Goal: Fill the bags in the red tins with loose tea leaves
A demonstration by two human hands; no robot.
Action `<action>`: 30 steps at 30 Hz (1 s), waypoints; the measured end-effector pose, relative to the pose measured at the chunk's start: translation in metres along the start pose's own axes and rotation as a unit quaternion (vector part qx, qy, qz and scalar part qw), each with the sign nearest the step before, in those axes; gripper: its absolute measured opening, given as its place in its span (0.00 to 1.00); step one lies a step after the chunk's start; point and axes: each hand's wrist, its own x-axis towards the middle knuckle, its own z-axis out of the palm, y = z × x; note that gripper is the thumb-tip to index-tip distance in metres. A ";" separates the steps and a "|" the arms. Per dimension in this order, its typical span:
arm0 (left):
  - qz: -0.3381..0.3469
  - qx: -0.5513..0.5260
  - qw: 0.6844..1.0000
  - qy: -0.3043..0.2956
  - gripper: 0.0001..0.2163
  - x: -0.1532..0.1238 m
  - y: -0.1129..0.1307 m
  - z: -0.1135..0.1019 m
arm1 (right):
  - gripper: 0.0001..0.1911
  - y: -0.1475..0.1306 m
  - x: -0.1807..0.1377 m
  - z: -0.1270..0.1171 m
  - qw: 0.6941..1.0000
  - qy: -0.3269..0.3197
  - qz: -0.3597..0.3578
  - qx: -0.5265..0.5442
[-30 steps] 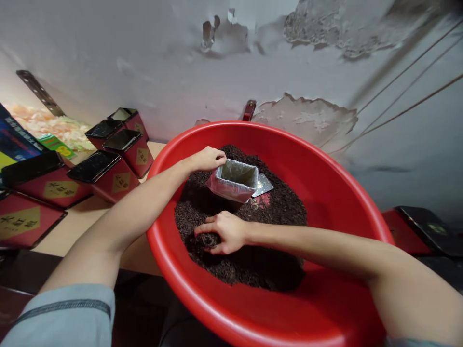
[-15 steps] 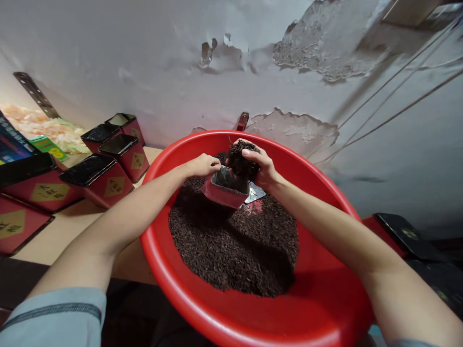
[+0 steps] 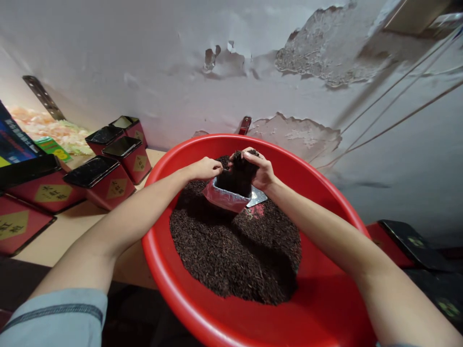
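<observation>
The foil-lined bag (image 3: 226, 200) has a boxy, four-cornered mouth with a crinkled silver rim, and its pinkish side catches the light in creases. It sits tilted on a heap of dark, wiry tea leaves (image 3: 231, 255) inside the red basin (image 3: 318, 311), toward the basin's 11 o'clock. The left hand (image 3: 204, 168) is at the bag's 10 o'clock, fingertips pinched at the corner of the rim. The right hand (image 3: 263, 173) is at its 1 o'clock, cupped around a clump of leaves over the mouth, thumb on top. The two hands are apart, with the opening between them. A flat silver piece (image 3: 257, 196) lies just beside the bag at 3 o'clock. A second ago the right hand was down in the heap at the bag's 6 o'clock and the bag's inside showed pale; now that hand is up at the mouth, the inside looks dark, and the left hand remains at the rim.
</observation>
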 end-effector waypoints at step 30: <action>0.034 -0.062 0.997 0.017 0.13 0.007 -0.004 0.006 | 0.52 0.092 -0.160 0.003 0.647 -0.464 0.016 -0.605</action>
